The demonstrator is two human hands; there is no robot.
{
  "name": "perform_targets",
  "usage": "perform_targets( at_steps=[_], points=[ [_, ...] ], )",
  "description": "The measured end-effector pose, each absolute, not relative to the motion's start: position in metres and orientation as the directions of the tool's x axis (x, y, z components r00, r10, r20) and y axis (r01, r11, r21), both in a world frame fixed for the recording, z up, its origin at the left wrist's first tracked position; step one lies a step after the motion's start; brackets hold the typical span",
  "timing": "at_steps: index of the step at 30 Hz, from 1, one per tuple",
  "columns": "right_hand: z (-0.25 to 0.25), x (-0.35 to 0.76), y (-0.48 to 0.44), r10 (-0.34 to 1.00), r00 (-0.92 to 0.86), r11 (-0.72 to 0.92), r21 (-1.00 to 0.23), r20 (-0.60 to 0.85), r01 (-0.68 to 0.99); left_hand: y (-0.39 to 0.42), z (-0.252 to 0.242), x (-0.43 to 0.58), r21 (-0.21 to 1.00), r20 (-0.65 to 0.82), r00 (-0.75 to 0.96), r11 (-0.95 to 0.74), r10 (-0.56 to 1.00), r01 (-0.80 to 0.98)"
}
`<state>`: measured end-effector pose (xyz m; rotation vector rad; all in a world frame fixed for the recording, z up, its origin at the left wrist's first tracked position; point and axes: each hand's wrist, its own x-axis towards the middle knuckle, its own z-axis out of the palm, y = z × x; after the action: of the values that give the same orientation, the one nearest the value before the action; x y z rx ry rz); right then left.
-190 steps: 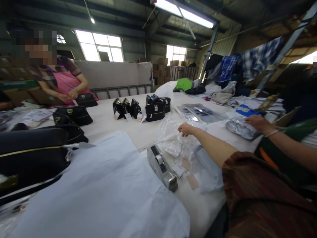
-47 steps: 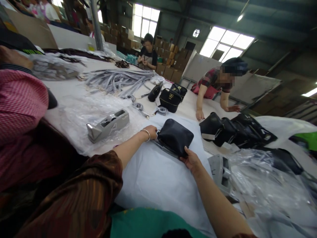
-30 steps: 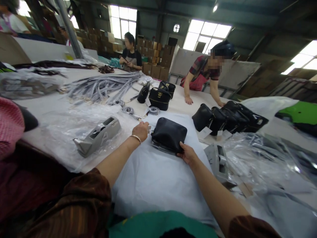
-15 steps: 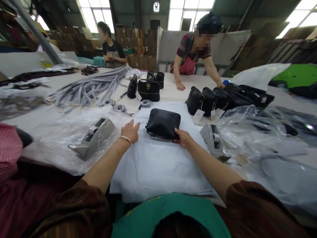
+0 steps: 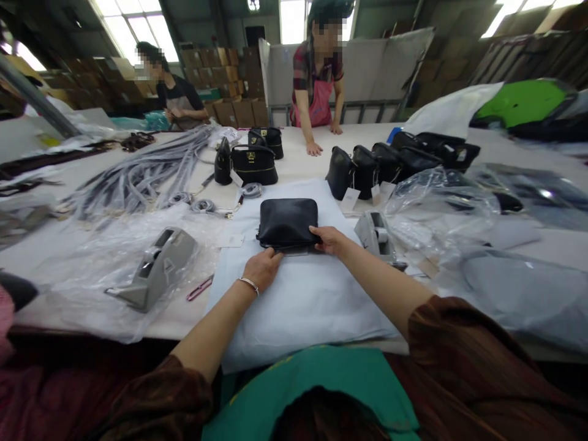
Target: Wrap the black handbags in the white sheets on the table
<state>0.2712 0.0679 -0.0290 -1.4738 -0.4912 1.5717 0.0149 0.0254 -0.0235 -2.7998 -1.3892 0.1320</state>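
Observation:
A small black handbag [image 5: 288,222] lies on a stack of pale blue-white sheets [image 5: 303,306] in front of me. My right hand [image 5: 328,239] grips its lower right corner, with the thumb on top and the fingers underneath. At the near edge, left of the middle, my left hand [image 5: 263,269] has its fingers closed on the bag's rim. The fingertips there are partly hidden. Something thin and clear shows under the bag's near edge. A white card [image 5: 230,241] lies left of the bag. Further left on the table is a pair of pink-handled thread snips [image 5: 199,288].
Grey tape dispensers stand left [image 5: 158,269] and right [image 5: 377,236] of the sheets. More black handbags stand beyond, at centre [image 5: 254,165] and right [image 5: 342,174]. Wrapped straps [image 5: 138,171] lie left, plastic bags [image 5: 436,202] right. A co-worker [image 5: 316,79] leans on the far side.
My left hand has come from beside the sheets to the bag's near edge, uncovering the white card. My right hand keeps its corner hold. The far co-worker has straightened up somewhat.

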Motion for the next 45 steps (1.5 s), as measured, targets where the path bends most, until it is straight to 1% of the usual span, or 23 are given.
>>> perform_targets(
  at_steps=[3,9,16,21,29,33,36,39,40,41,44,45],
  points=[
    [-0.032,0.274,0.065,0.807,0.123,-0.512,-0.788,-0.578,-0.342,0.021,-0.024,0.016,-0.082,-0.102,0.564,-0.572,0.819,0.816],
    [-0.037,0.270,0.057,0.816,0.148,-0.488,-0.804,-0.558,-0.341,0.017,-0.027,0.019,-0.065,-0.137,0.522,-0.534,0.842,0.843],
    [-0.042,0.260,0.044,0.842,0.184,-0.428,-0.835,-0.508,-0.345,0.017,-0.026,0.020,-0.046,-0.135,0.521,-0.531,0.843,0.846],
    [-0.044,0.265,0.040,0.846,0.185,-0.422,-0.841,-0.500,-0.339,0.016,-0.025,0.020,-0.030,-0.121,0.521,-0.528,0.845,0.849],
    [-0.044,0.276,0.042,0.870,0.134,-0.424,-0.859,-0.474,-0.288,0.015,-0.023,0.021,-0.020,-0.117,0.510,-0.516,0.852,0.857],
    [-0.042,0.274,0.043,0.868,0.141,-0.436,-0.866,-0.476,-0.243,0.012,-0.022,0.022,-0.016,-0.120,0.512,-0.518,0.850,0.855],
    [-0.040,0.275,0.044,0.863,0.145,-0.451,-0.868,-0.483,-0.206,0.009,-0.013,0.018,-0.004,-0.144,0.532,-0.538,0.835,0.843],
    [-0.038,0.276,0.046,0.865,0.132,-0.462,-0.871,-0.484,-0.166,0.015,0.013,0.014,0.033,-0.170,0.594,-0.598,0.786,0.801],
    [-0.038,0.276,0.047,0.866,0.129,-0.464,-0.873,-0.483,-0.150,0.021,0.024,0.015,0.055,-0.139,0.616,-0.615,0.775,0.786],
    [-0.037,0.276,0.047,0.868,0.127,-0.464,-0.876,-0.479,-0.133,0.029,0.035,0.017,0.081,-0.078,0.633,-0.628,0.770,0.774],
    [-0.038,0.274,0.045,0.878,0.133,-0.456,-0.888,-0.461,-0.062,0.064,0.057,0.033,0.145,0.172,0.650,-0.672,0.740,0.727],
    [-0.038,0.273,0.045,0.881,0.136,-0.454,-0.891,-0.453,-0.028,0.077,0.059,0.040,0.151,0.221,0.648,-0.682,0.729,0.716]
  ],
)
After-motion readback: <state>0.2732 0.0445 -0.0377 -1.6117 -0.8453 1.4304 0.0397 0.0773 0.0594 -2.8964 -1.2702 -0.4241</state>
